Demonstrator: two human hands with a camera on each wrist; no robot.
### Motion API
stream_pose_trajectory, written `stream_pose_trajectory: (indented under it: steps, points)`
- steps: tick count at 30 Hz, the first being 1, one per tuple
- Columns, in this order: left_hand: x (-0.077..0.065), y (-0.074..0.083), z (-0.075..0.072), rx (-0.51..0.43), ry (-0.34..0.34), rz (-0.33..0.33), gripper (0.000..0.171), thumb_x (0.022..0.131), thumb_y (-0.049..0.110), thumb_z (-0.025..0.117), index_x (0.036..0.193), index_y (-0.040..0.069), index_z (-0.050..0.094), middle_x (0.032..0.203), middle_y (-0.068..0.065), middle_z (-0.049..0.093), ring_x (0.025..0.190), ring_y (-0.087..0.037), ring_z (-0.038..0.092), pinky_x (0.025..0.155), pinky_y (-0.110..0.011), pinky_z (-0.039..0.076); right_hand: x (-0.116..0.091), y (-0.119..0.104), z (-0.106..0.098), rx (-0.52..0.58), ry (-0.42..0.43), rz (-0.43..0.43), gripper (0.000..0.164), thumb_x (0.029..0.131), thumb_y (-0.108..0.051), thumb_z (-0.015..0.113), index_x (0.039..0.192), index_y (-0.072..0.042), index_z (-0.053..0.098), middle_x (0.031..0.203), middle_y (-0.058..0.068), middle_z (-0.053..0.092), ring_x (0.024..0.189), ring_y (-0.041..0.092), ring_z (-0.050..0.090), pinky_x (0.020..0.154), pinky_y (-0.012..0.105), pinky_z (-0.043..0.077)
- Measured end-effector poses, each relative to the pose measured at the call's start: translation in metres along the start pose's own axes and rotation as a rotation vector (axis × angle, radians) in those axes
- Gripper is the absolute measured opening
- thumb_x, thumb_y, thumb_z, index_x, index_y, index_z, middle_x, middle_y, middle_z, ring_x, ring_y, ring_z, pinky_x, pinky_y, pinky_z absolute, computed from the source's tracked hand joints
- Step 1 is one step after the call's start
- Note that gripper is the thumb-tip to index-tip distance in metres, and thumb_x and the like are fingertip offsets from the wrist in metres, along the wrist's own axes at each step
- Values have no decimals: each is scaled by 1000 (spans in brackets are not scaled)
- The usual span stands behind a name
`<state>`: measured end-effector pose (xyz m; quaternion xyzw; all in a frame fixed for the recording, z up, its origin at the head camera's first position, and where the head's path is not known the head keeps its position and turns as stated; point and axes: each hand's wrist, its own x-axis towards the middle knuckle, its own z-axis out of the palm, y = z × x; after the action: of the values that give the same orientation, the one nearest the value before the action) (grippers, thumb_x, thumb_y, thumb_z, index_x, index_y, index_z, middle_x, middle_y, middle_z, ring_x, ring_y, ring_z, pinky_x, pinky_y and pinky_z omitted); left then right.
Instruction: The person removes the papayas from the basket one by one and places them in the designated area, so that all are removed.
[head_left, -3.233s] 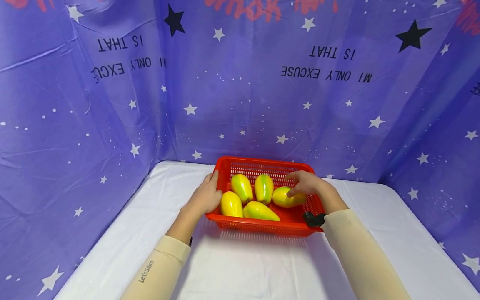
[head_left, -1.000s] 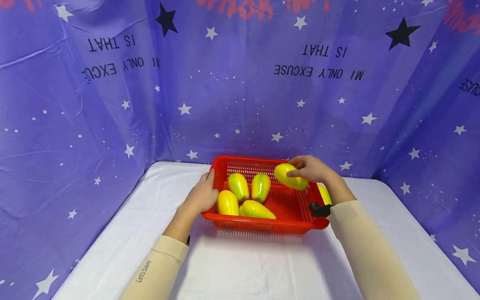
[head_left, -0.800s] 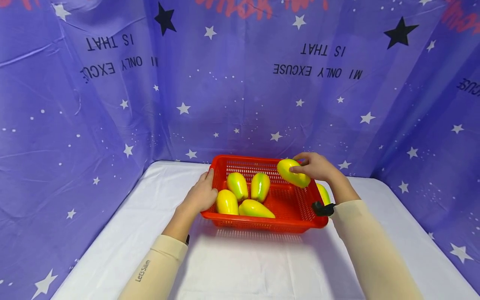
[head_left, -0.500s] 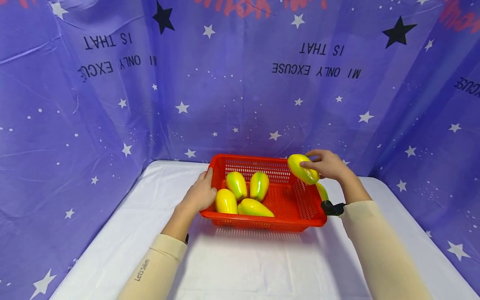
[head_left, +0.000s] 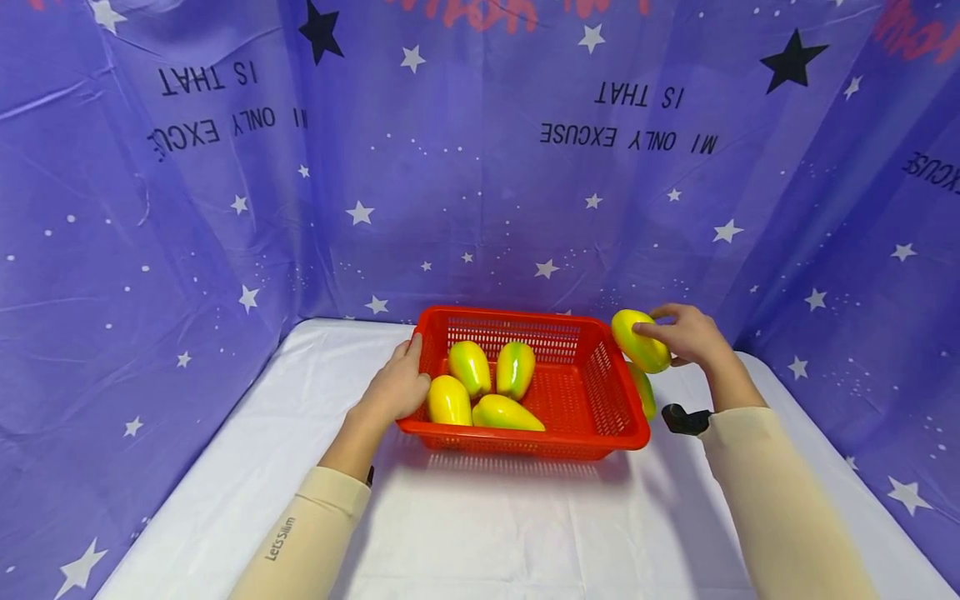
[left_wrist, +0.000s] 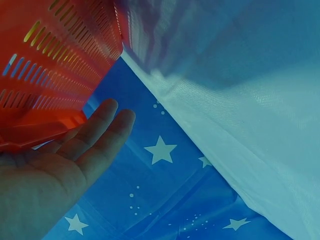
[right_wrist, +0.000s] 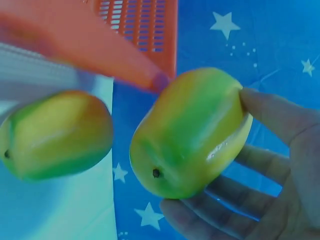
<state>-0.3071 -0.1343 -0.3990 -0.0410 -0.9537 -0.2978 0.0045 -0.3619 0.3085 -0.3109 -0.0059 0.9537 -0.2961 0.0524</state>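
Note:
In the head view my left hand grips the left end of a red plastic basket; in the left wrist view its fingers extend beside the slotted wall. Several yellow-green mangoes lie in the basket's left half. My right hand holds another mango in the air, just outside the basket's right rim. Its thumb and fingers pinch that mango from opposite sides in the right wrist view. A further mango rests on the white cloth against the basket's right side, partly hidden in the head view.
A white cloth covers the table. Purple star-printed curtains stand behind it and along both sides. A black strap piece sits at the right wrist.
My right hand has lifted a mango from the basket's right half and carried it rightward over the rim. The mango outside the basket has come into view. The left hand keeps its grip.

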Motion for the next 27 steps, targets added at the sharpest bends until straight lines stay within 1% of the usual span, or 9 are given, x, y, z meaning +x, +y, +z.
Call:
stream_pose_trajectory:
  steps: [5, 8, 11, 16, 21, 27]
  points:
    - [-1, 1, -1, -4, 3, 3, 76, 97, 16, 43, 165, 2, 12, 168, -25, 23, 147, -47, 41, 121, -61, 33, -3, 14, -1, 19, 25, 94, 82, 98, -52, 60, 150, 8, 41, 140, 37, 48, 114, 47, 65, 76, 43, 65]
    - [-2, 1, -1, -5, 6, 0, 76, 97, 16, 43, 165, 2, 12, 168, -25, 23, 146, -47, 41, 121, -61, 33, -5, 24, 1, 29, 34, 145, 82, 99, -51, 59, 149, 11, 41, 136, 37, 51, 109, 46, 68, 74, 43, 65]
    - [-2, 1, -1, -3, 9, -2, 76, 97, 16, 43, 165, 2, 12, 168, -25, 23, 147, -47, 41, 121, -60, 33, -5, 34, 1, 26, 41, 176, 81, 99, -49, 59, 147, 13, 41, 133, 36, 54, 105, 44, 68, 73, 43, 65]
    - [-3, 0, -2, 3, 14, -2, 76, 97, 16, 43, 165, 2, 13, 168, -25, 23, 147, -47, 41, 121, -60, 33, -4, 45, 4, 23, 40, 206, 80, 98, -47, 61, 145, 15, 42, 129, 36, 55, 104, 43, 67, 72, 44, 65]
    - [-3, 1, -3, -5, 17, -2, 76, 97, 16, 43, 165, 2, 13, 168, -25, 23, 146, -48, 41, 121, -61, 33, -4, 52, 11, 18, 18, 231, 79, 98, -46, 61, 144, 16, 42, 128, 36, 56, 104, 42, 66, 72, 44, 65]
    - [-2, 1, -2, -10, 10, 0, 77, 97, 17, 43, 166, 2, 12, 168, -25, 23, 146, -47, 41, 121, -61, 33, -9, 57, 16, -5, 7, 257, 74, 99, -43, 61, 140, 16, 46, 122, 35, 58, 102, 43, 65, 71, 45, 65]
